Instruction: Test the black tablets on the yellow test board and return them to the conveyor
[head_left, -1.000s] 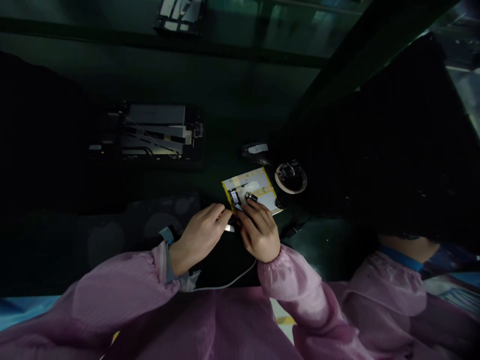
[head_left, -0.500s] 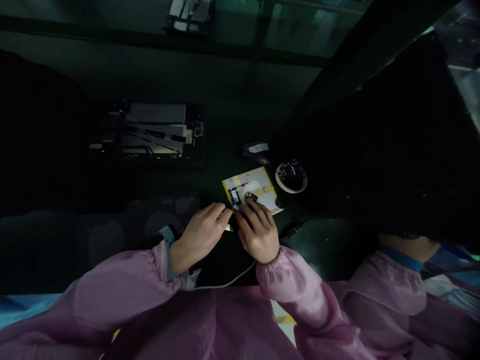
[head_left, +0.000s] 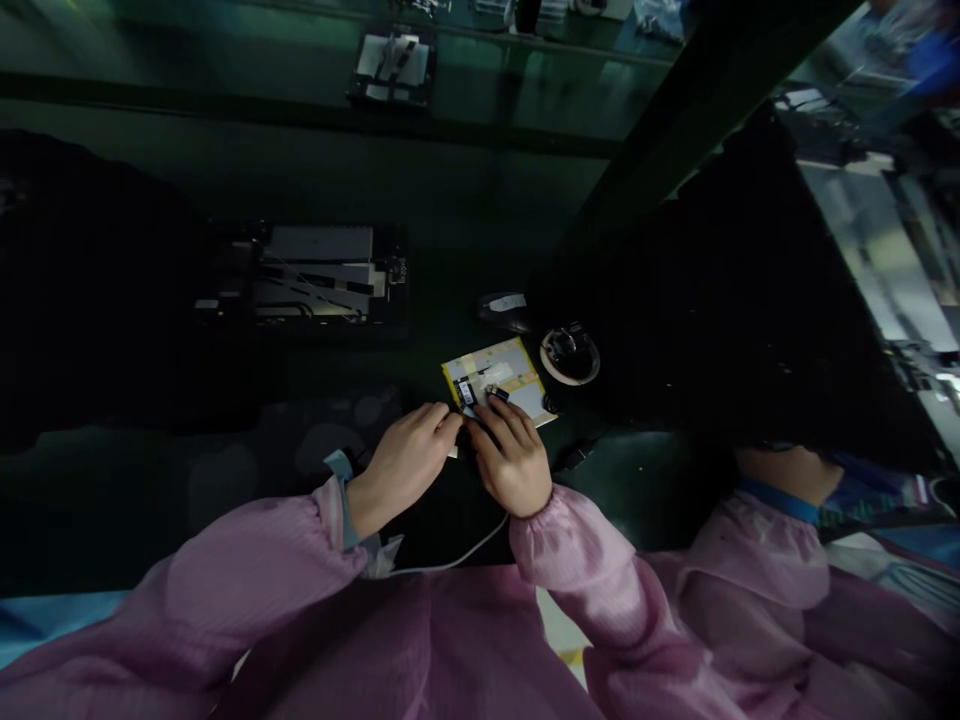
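Observation:
A flat silver battery pack [head_left: 529, 400] with yellow edges and strips of tape lies at an angle on the dark bench. My right hand [head_left: 517, 470] rests over its near edge, fingers closed together and pressing on it. A small black connector [head_left: 498, 393] sits at those fingertips. Close on the other side, my left hand [head_left: 411, 455] is closed in a pinch by the pack's near-left corner. What its fingertips hold is hidden. A pale sliver [head_left: 453, 452] shows just under them, too small to name.
A computer mouse [head_left: 504, 311] and a roll of tape [head_left: 570, 354] lie beyond the pack. An opened tablet-like device [head_left: 319, 275] lies far left, another [head_left: 394, 65] on the shelf. A black cable plug [head_left: 576, 455] lies to the right. A co-worker's arm [head_left: 780, 475] reaches in at right.
The view has tilted up slightly, showing more of the shelf and the right side. Both hands stay at the battery pack's near edge in nearly the same pose.

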